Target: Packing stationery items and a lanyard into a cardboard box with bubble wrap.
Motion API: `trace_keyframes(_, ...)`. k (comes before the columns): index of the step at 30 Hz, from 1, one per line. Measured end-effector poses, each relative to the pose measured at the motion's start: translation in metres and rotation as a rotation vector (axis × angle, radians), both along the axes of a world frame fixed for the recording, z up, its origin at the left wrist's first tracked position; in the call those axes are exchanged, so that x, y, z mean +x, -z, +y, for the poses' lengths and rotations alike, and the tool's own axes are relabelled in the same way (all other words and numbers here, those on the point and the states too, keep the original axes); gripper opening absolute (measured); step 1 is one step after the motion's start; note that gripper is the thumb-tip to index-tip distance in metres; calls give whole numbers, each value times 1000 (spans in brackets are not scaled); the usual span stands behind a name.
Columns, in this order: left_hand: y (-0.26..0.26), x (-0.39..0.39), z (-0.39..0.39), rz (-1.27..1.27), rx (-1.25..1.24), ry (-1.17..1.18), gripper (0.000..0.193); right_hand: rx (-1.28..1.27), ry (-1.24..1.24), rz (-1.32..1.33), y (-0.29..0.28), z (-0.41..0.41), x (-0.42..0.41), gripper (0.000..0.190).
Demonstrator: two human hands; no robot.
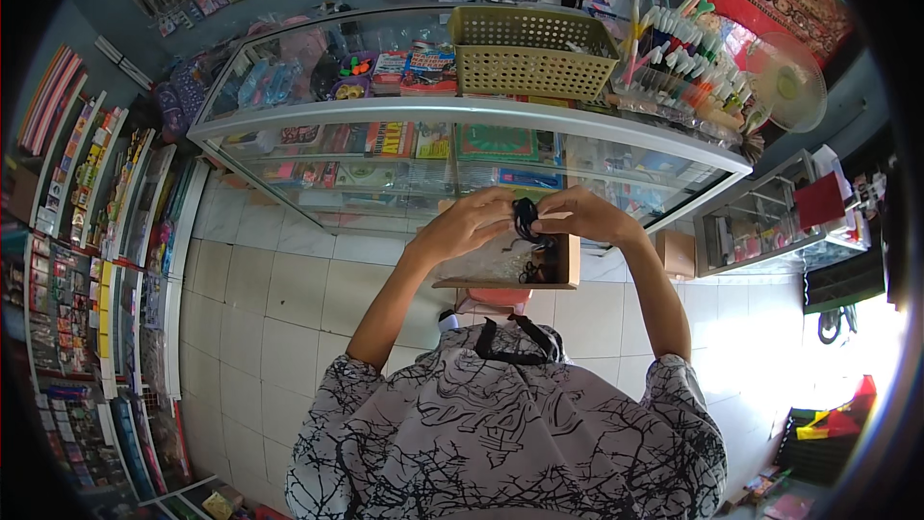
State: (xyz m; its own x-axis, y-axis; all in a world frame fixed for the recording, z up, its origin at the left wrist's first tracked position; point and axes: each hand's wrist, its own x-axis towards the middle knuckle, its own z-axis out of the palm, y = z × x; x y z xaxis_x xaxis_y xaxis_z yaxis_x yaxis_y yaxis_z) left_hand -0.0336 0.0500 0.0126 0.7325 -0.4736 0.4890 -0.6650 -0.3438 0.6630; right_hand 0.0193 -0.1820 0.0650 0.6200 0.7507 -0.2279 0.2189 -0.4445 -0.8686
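A small black looped bundle [525,215], perhaps cords or hair ties, is held up between my two hands. My left hand [473,222] pinches it from the left with its fingertips. On the other side, the thumb and fingers of my right hand [581,215] grip it. Directly below is an open brown cardboard box [572,263] containing clear plastic [476,260] and more dark looped pieces [533,273]. My hands and the bundle cover the box's far side. A red stool [494,300] shows under the box.
Ahead stands a glass display case [462,110] with books inside. A perforated green basket [534,68] and a rack of markers [686,50] sit on top. Stocked shelves [108,253] line the left. At right are another glass case [779,217] and a carton [676,253].
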Motion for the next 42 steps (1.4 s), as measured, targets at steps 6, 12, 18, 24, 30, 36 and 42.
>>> trace_keyframes(6,-6,-12,5,-19,0,-72,14,66,70,176,11,0,-2,19)
trace_keyframes(12,-12,-15,13,-9,54,17,9,242,159,143,10,-9,-1,19)
trace_keyframes(18,-11,-17,7,122,-20,157,10,349,248,208,-14,-12,-7,20)
trace_keyframes(24,-9,-23,2,61,30,78,5,528,200,444,-4,0,-22,19)
trace_keyframes(30,-5,-21,6,-63,17,26,19,420,113,337,17,4,-20,19)
trace_keyframes(36,-1,-18,3,-136,1,-1,13,304,17,229,13,-1,-11,23)
trace_keyframes(42,8,-14,0,-180,-34,6,19,124,-32,143,5,6,-7,15)
